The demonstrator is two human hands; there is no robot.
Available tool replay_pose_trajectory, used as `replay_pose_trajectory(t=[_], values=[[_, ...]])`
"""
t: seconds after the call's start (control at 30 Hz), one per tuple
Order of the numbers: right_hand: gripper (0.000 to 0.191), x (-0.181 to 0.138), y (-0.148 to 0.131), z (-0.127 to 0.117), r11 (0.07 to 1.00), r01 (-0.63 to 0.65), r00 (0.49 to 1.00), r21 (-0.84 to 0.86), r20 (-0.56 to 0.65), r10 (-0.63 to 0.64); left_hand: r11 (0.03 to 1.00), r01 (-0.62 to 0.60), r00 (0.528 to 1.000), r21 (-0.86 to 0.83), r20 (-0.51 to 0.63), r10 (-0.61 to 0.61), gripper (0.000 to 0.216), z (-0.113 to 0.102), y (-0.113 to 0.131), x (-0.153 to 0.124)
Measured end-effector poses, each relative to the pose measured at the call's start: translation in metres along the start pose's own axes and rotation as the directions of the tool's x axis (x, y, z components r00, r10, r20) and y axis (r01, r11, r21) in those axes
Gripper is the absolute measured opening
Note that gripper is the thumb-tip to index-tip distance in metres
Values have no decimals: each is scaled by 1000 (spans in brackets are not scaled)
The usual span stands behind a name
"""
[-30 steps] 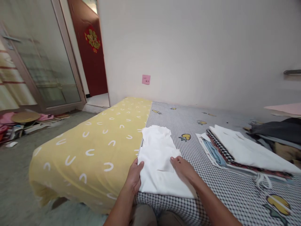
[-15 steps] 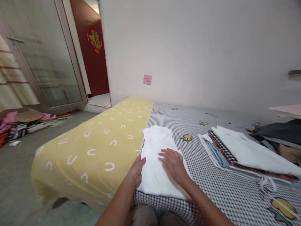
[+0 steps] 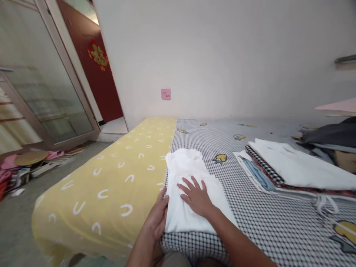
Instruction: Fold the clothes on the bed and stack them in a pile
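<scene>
A folded white shirt [image 3: 194,218] lies on the checked half of the bed, its collar end pointing to the wall. Palm down on its middle, my right hand [image 3: 195,196] is spread with the fingers apart. My left hand [image 3: 158,215] rests on its side along the shirt's left edge, fingers stretched forward and touching the cloth. It does not appear to clasp the fabric.
To the right sits a stack of folded clothes [image 3: 300,167] with a white cord hanging from it. Dark clothes [image 3: 330,135] are heaped behind. A yellow patterned sheet [image 3: 111,178] covers the bed's left part. Assorted items [image 3: 27,167] lie on the floor at far left.
My right hand, blurred before, now lies flat with fingers spread on the shirt, slightly further left. My left hand stays at the left edge. The camera view has shifted a little.
</scene>
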State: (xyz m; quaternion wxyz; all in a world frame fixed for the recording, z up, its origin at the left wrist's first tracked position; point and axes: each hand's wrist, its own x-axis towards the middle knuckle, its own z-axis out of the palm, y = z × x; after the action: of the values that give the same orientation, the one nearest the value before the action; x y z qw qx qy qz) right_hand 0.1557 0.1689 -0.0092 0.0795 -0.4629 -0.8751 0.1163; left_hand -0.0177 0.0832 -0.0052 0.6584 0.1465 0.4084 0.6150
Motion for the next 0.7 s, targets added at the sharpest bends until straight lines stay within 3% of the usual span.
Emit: replay_pose_trajectory(t=[0.1, 0.17, 0.3, 0.37, 0.47, 0.53, 0.6, 0.63, 0.67, 0.7], values=[[51, -1, 2, 4, 998, 49, 998, 36, -29, -48, 1000, -1, 1000, -6, 16, 1, 62, -2, -2, -4], [52, 2, 3, 0, 994, 41, 999, 104, 22, -44, 999, 10, 1000, 40, -18, -10, 61, 1, -2, -3], [56, 8, 2, -28, 966, 20, 993, 259, 110, -50, 936, -70, 984, 346, -132, 122, 59, 9, 3, -6], [64, 3, 1, -46, 954, 26, 997, 297, 67, -48, 866, -123, 965, 485, -147, 219, 63, 9, 8, -14], [69, -24, 3, -64, 953, 36, 993, 301, -121, 1, 777, -202, 926, 596, -142, 350, 66, 2, 16, -33], [64, -56, 7, -66, 967, 64, 959, 248, -284, 9, 563, -332, 851, 757, -17, 525, 59, -5, 17, -48], [59, -93, 15, -60, 982, 95, 917, 164, -397, -22, 111, -456, 719, 883, 293, 630, 53, -12, 11, -61], [59, -111, 20, -54, 987, 100, 908, 123, -416, -40, -150, -484, 659, 862, 472, 585, 52, -14, 7, -66], [60, -127, 27, -47, 992, 97, 909, 86, -414, -53, -363, -492, 630, 792, 611, 479, 53, -17, 3, -70], [62, -142, 34, -39, 994, 89, 919, 57, -389, -60, -497, -494, 640, 713, 685, 347, 58, -18, -2, -72]])
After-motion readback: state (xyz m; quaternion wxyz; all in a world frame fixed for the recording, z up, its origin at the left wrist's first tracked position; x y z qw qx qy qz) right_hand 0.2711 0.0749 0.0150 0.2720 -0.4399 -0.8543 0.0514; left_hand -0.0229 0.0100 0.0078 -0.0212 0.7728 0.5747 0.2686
